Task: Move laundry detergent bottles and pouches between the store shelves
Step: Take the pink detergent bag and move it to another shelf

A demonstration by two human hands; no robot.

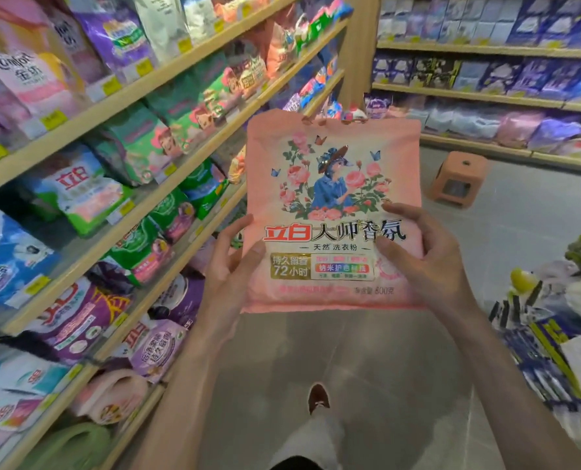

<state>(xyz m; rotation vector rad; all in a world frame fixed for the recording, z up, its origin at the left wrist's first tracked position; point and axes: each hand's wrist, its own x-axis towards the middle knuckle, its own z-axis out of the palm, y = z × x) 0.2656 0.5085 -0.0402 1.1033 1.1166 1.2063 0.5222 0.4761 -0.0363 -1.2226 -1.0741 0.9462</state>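
Pink pouch [333, 212] upright, left hand [229, 266], right hand [418, 256] gripping its lower sides

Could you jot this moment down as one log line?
pink pouch: held upright | left hand: grips its left edge | right hand: grips its right edge

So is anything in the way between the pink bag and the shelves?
Nothing visible. The left hand and right hand hold the pink bag in the open aisle; only air separates it from the crowded shelves.
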